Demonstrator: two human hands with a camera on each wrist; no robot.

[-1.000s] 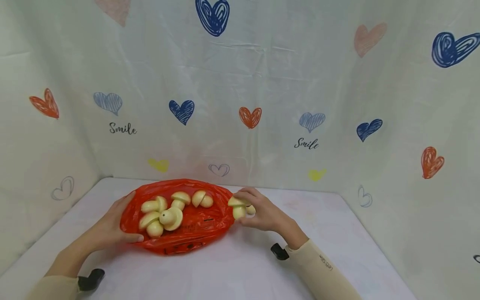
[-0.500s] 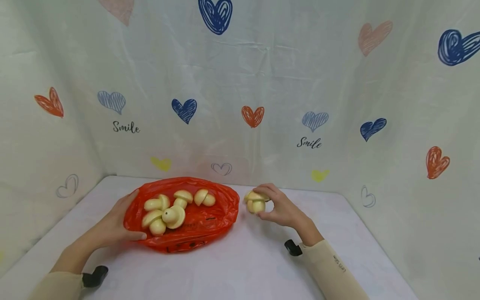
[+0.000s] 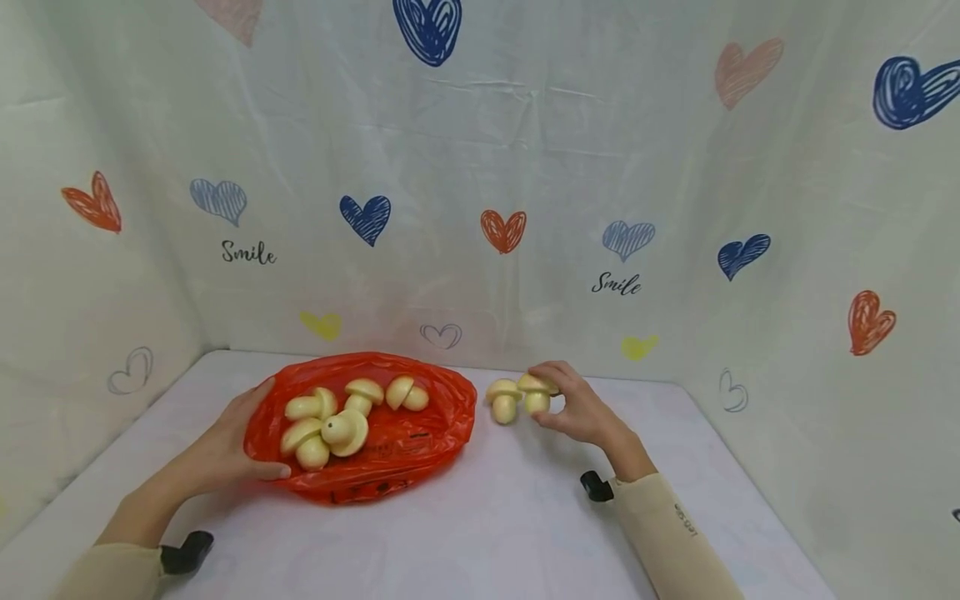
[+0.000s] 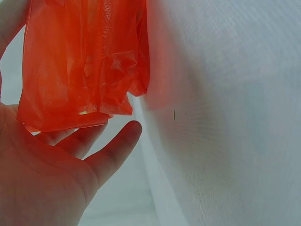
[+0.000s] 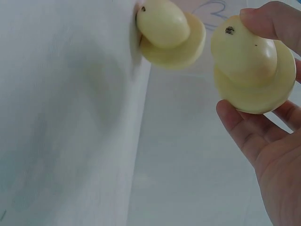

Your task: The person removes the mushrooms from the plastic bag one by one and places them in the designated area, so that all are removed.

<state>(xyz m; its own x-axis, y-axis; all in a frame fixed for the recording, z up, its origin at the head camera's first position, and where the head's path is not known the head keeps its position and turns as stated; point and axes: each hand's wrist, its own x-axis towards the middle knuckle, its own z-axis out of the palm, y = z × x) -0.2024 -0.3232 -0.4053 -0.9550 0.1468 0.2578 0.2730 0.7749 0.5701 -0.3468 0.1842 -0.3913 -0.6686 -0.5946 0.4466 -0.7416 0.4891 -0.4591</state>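
Pale yellow plastic toy mushroom (image 3: 536,393) sits in our right hand (image 3: 576,412), thumb & fingers (image 5: 270,21) pinching it by cap and stem, just above the white cloth-covered table (image 3: 495,517), right of the crumpled red plastic bag (image 3: 420,433). Wrist cam shows its stem end w/ a small dark speck, cap cupped against the fingers. Just beside it on the left, a second pale yellow toy mushroom (image 3: 502,400) stands upright on the table, apart from the hand; whether the two caps touch we can't tell. Our left hand (image 3: 225,446) grips the bag's near-left edge, thumb on top of the plastic, fingers under the rim; in the left wrist view the palm lies open-ish beneath the red film (image 4: 80,66). Inside the bag lie approx. five more cream-yellow toy mushrooms (image 3: 330,429), tumbled on their sides in a loose cluster, some touching. Behind: white backdrop cloth w/ coloured hearts (image 3: 502,231) and "Smile" lettering.
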